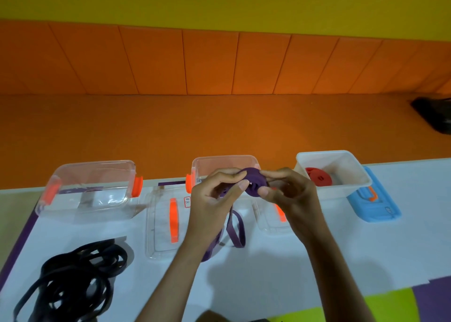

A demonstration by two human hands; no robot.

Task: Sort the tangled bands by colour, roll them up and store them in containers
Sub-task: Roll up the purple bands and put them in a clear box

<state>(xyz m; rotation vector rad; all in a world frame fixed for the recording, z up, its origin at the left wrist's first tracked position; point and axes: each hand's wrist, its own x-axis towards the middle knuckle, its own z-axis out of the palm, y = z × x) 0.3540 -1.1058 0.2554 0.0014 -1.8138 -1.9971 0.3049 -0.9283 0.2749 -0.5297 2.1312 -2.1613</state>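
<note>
Three containers stood on the worktop (317,260): one clear container (97,165) left of the middle container (219,159), one white container (346,167) right of it, holding one red roll (317,176). One black tangle (107,249) lay left of it, nearer. Just before it, the left hand (212,194) and right hand (290,192) pinched one purple band (255,178) in curled fingers (229,175), its tail hanging.

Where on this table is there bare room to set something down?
Widest bare patch: the white table right of the right forearm, in front of the blue lid. A smaller one lies between the black bands and the left forearm. The back row of containers and lids is crowded.
</note>
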